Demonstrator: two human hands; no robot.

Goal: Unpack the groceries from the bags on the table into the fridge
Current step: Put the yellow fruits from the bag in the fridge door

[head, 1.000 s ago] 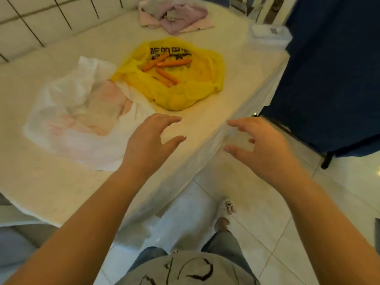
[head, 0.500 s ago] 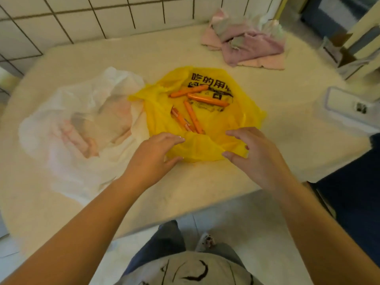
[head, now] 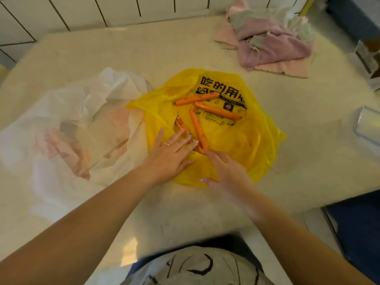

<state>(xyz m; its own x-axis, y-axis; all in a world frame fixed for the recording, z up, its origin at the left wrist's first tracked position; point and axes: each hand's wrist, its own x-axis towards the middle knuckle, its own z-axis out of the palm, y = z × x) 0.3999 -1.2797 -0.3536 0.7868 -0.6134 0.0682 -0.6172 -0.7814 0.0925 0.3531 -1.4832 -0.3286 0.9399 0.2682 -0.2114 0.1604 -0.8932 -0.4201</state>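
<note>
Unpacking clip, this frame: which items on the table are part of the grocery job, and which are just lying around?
Job:
yellow bag
orange sausages lying on it
white bag
left hand and right hand, both on the yellow bag beside the sausages

Lying about:
pink cloths
clear container at the table's right edge

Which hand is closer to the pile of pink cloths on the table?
Right. The right hand lies on the yellow bag, below the pink cloths; the left hand lies further left, so further away.
</note>
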